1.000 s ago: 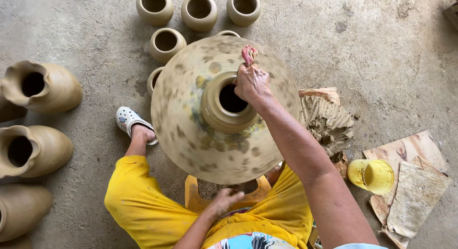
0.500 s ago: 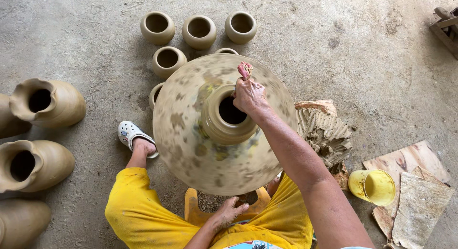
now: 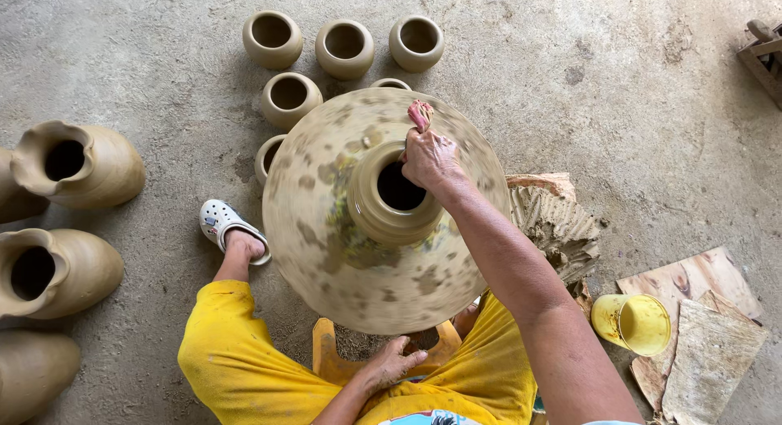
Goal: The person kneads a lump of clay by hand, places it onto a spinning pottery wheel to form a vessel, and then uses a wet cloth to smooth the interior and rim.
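the big clay pot [image 3: 383, 221] sits at the middle of the view, its wide shoulder blurred, so it looks to be turning, neck and dark mouth facing up where the person can reach the rim from above. the right hand [image 3: 429, 158] rests on the rim at about one o'clock of the mouth, fingers curled tight round a reddish rag [image 3: 420, 114] that trails onto the shoulder; pressed there, the cloth would wipe the whole rim as the clay passes under it. the left hand [image 3: 393, 363] lies at six o'clock below the pot's edge, fingers loosely spread on a yellow stool [image 3: 327, 353], holding nothing, seemingly bracing the body. yellow trousers [image 3: 232, 364] and a foot in a white clog [image 3: 221, 221] at nine o'clock straddle the work. small clay pots [image 3: 344, 48] stand in rows at twelve o'clock, near but apart from the rim. larger jars [image 3: 77, 164] lie on their sides at nine o'clock. a lump of raw clay [image 3: 554, 221] sits at three o'clock and a yellow cup [image 3: 634, 322] at four, both within the right arm's reach.
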